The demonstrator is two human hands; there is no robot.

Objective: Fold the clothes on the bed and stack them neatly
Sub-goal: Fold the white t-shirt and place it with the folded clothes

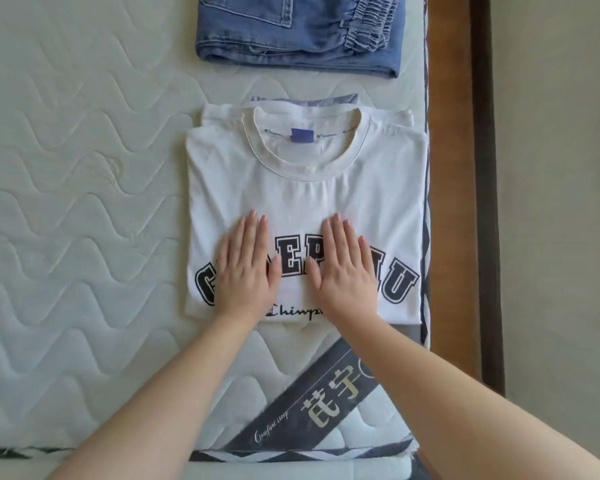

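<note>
1. Left hand (pixel 248 268): fingers (pixel 253 230) together, flat, pressing the folded white T-shirt (pixel 305 199) on the bed (pixel 66 202).
2. Right hand (pixel 347 271): fingers extended, slightly apart, flat on the shirt's print.
3. Folded jeans (pixel 298 32) lie beyond, apart.

Jeans (pixel 298 32) lie beyond T-shirt (pixel 305 195), apart.
</note>
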